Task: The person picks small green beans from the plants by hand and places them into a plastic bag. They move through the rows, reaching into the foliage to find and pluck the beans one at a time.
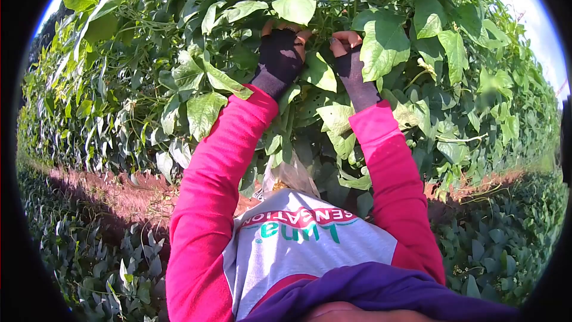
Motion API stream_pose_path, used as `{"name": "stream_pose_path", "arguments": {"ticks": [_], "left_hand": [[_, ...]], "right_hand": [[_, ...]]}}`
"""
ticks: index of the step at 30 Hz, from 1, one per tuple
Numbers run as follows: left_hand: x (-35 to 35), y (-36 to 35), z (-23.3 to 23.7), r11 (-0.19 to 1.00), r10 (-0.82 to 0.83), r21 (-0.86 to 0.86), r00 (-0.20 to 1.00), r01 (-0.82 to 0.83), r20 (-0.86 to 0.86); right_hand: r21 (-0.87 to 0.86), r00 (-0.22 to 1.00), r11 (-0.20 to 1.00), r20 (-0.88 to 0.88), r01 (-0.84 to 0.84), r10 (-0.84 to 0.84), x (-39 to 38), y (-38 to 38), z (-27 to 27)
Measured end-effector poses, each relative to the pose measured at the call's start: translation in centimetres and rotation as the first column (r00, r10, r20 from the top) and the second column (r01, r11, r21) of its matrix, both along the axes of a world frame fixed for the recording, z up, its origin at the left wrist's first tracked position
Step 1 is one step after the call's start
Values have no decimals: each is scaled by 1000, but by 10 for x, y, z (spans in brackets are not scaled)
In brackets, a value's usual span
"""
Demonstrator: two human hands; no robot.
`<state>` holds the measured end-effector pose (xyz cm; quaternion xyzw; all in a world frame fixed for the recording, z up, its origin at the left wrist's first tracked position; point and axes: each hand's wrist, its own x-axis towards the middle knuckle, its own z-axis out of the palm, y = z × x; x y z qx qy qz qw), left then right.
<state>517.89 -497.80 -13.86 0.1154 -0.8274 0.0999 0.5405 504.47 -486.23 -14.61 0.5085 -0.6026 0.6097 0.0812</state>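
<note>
Both hands wear dark fingerless gloves and reach into a dense wall of green leaves (205,113) at the top centre. My left hand (286,39) is bent inward among the foliage, its fingers curled and partly covered by a broad leaf (296,5). A short gap to the right, my right hand (347,43) has its fingers bent together beside a large sunlit leaf (384,45). Whatever the fingertips of either hand hold is too small or too hidden to name.
A translucent plastic bag (289,176) hangs at the waist, in front of the grey shirt. Reddish soil (131,194) runs along the foot of the vines. Low leafy plants (89,250) grow at the lower left and lower right.
</note>
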Motion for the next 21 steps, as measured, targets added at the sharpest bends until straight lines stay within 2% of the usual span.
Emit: {"name": "stream_pose_path", "arguments": {"ticks": [1, 2, 3, 4, 5, 6, 7, 10, 13, 14, 16, 17, 19, 20, 21], "left_hand": [[-3, -3, 0, 998, 55, -28, 997, -57, -59], [0, -1, 0, 999, 9, 52, 1000, -9, -7], [-1, -1, 2, 999, 10, 51, 1000, -9, -15], [-4, -1, 2, 999, -18, 43, 1000, 19, -25], [-8, -2, 3, 998, -47, 34, 998, 48, -34], [-13, -5, 6, 993, -86, -87, 995, 81, -57], [-17, -5, 7, 993, -87, -87, 994, 82, -62], [-29, -9, 7, 986, -73, 147, 997, 74, -13], [-32, -22, 3, 969, -165, 185, 986, 163, -3], [-34, -25, 1, 969, -165, 185, 986, 163, -5], [-43, -34, -7, 921, -284, 246, 953, 303, -108], [-47, -40, -11, 921, -285, 245, 952, 303, -108], [-52, -47, -12, 968, -232, 78, 970, 237, -72], [-53, -49, -7, 976, -161, 161, 984, 147, 79], [-53, -49, -4, 975, -163, 163, 983, 149, 79]], "right_hand": [[4, 1000, 1000, -8, -3, 3, -5, -4, -4], [10, 1000, 1000, 16, -6, 6, -13, -12, -11], [15, 999, 1000, 42, -7, 7, -21, -17, -16], [73, 958, 989, 267, -129, 105, -18, -9, -9], [73, 959, 989, 262, -127, 104, -15, -6, -8], [65, 999, 997, 47, -29, 26, -11, -4, -8], [35, 984, 997, -169, 66, -59, -10, -3, -7], [31, 986, 998, -157, 53, -48, -13, -6, -10], [47, 983, 996, -171, 82, -73, -8, -5, -9], [42, 992, 998, -121, 48, -43, -4, -2, -7], [95, 997, 995, -74, 28, -21, -12, -3, -10], [94, 997, 995, -74, 29, -22, -17, -5, -14], [102, 1000, 995, -23, -9, 12, -19, -5, -14], [44, 992, 997, -112, 60, -55, -14, -1, -13], [45, 992, 997, -112, 62, -57, -9, 3, -11]]}}
